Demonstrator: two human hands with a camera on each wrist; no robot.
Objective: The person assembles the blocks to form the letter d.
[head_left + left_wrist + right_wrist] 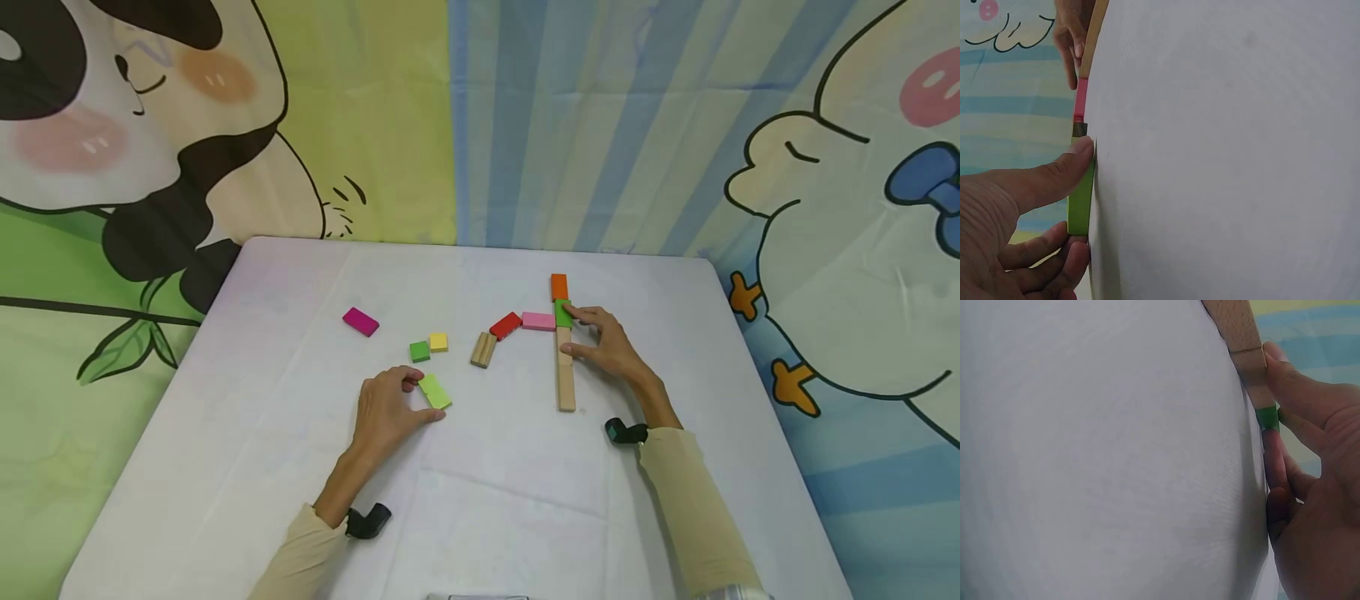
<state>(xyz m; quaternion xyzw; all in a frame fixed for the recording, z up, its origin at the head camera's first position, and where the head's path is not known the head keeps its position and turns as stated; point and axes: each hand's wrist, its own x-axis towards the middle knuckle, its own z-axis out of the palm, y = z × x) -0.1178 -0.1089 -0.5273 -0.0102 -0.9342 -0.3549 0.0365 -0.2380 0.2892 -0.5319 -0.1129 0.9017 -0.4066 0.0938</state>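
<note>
Your white desk point(517, 508) carries a long column point(566, 389) of blocks lying end to end, its pieces butted closely, presumably so that they read as one straight line. Your right hand point(618, 354) lies along the column's outer side with a spread, loose grip: the index fingertip touches the green block point(562, 313) and the thumb touches the pale wooden block point(564, 343) below it, a placing that looks meant to steady or square the line. Your left hand point(390, 412) has a narrower grip, holding the lime block point(434, 392) well to the left of the column, thumb at one end and fingers at the other, probably because that span lets you turn it freely (whether it is lifted, you cannot tell from here). The pink block point(538, 321) meets the column's side, and the red block point(506, 326) slants off it towards a grooved wooden piece point(483, 350), as if to make a bent branch. The magenta block point(361, 322) lies apart, and the smallest pieces, a green cube point(420, 352) and a yellow cube point(438, 342), sit near your left fingers. Only the head view gives you this layout; the left wrist view adds the lime block's long side under your thumb, and the right wrist view a thin seam between wooden blocks beside your thumb tip.
</note>
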